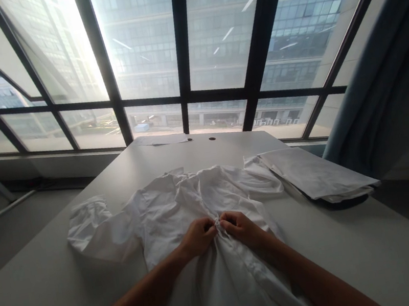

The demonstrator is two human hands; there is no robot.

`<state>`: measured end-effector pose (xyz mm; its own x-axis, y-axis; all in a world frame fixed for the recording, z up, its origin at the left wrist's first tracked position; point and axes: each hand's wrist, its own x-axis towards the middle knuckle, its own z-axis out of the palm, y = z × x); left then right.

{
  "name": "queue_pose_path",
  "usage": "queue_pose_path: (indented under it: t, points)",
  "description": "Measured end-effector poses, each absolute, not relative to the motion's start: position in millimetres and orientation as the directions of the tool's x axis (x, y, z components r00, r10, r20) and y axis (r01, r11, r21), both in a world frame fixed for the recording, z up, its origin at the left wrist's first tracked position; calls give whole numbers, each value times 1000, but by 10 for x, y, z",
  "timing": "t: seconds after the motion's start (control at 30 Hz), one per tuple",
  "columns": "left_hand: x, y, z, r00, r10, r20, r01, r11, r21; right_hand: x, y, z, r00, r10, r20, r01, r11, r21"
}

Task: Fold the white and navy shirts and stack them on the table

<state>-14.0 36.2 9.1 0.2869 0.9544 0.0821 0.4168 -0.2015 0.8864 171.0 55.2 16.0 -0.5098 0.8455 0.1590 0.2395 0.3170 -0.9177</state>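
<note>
A white shirt (168,215) lies spread on the grey table (36,293), collar toward the window, one sleeve bunched out at the left. My left hand (198,236) and my right hand (242,229) meet at the shirt's front placket, about mid-chest. Both pinch the fabric there with closed fingers, fingertips nearly touching. Whether a button sits between them is too small to see.
A folded white garment (316,171) lies on the table at the right, near the edge. A sheet of paper (161,139) rests at the table's far edge, by two small dark holes. Large windows stand behind; a blue-grey curtain (381,94) hangs at right.
</note>
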Motion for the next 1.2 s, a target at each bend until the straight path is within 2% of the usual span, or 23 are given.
queue_pose_path:
  t: [0.33, 0.57, 0.63, 0.7, 0.77, 0.8, 0.9, 0.97, 1.03, 1.1, 1.13, 1.2]
  points:
    - [-136, 326, 76, 285, 950, 124, 426, -242, 872, 1729, 580, 134, -494, 853, 168, 330, 363, -871]
    - [-135, 296, 107, 452, 878, 157, 231, -285, 930, 1718, 628, 62, -516, 836, 188, 355, 408, -841]
    - [-227, 360, 157, 474, 869, 144, 224, -278, 934, 1768, 676, 95, -442, 874, 203, 369, 383, -847]
    - [-401, 468, 227, 409, 901, 143, 292, -278, 915, 1869, 737, 163, -275, 939, 205, 391, 304, -869]
    - [-639, 575, 308, 265, 951, 156, 453, -266, 851, 1990, 779, 242, -110, 974, 199, 428, 228, -875]
    - [-773, 611, 348, 184, 970, 159, 563, -236, 792, 2039, 783, 276, -80, 976, 202, 472, 216, -855]
    - [-1194, 594, 442, 4, 985, 172, 874, -87, 478, 2085, 715, 321, -225, 949, 220, 656, 315, -686]
    - [-1488, 478, 464, -54, 971, 233, 972, -3, 236, 2035, 660, 309, -303, 934, 190, 763, 357, -539]
    - [-1800, 320, 431, -132, 963, 233, 990, 118, 73, 1970, 677, 286, -240, 962, 127, 868, 271, -416]
    - [-2120, 172, 332, -289, 950, 119, 957, 289, 12, 1926, 807, 272, -93, 995, 37, 945, 100, -311]
    - [-2275, 115, 259, -364, 930, 44, 931, 364, 16, 1910, 910, 270, -24, 1000, -8, 961, 21, -276]
    - [-2556, 56, 97, -400, 917, 0, 915, 399, 67, 1853, 1154, 277, 54, 997, -48, 968, -64, -243]
